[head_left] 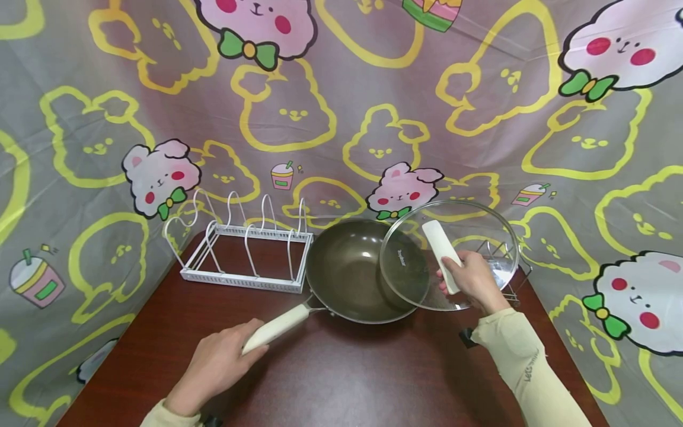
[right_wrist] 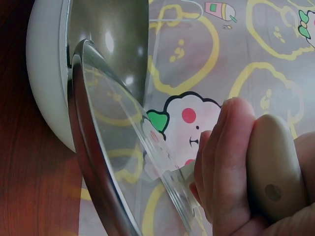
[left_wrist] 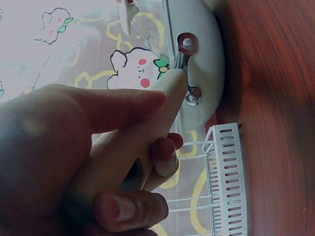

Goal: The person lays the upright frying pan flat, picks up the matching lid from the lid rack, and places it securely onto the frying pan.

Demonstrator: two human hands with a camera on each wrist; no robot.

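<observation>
A deep wok (head_left: 352, 273) with a brown inside and pale outside sits at the middle of the table. My left hand (head_left: 221, 362) grips its cream handle (head_left: 280, 327); in the left wrist view the thumb lies along the handle (left_wrist: 170, 105) and the fingers curl beneath. My right hand (head_left: 475, 279) holds a glass lid (head_left: 480, 219) by its long cream grip (head_left: 440, 249). The lid is tilted and overlaps the wok's right side in the head view. From the right wrist, the lid's metal rim (right_wrist: 81, 108) shows right at the wok's edge (right_wrist: 68, 29).
A white rack (head_left: 240, 279) with upright wire loops stands left of the wok. Behind the lid, at the table's right edge, is a metal wire rack (head_left: 513, 296), partly hidden. A patterned curtain (head_left: 341, 160) hangs around the back and sides of the dark red table (head_left: 341, 379).
</observation>
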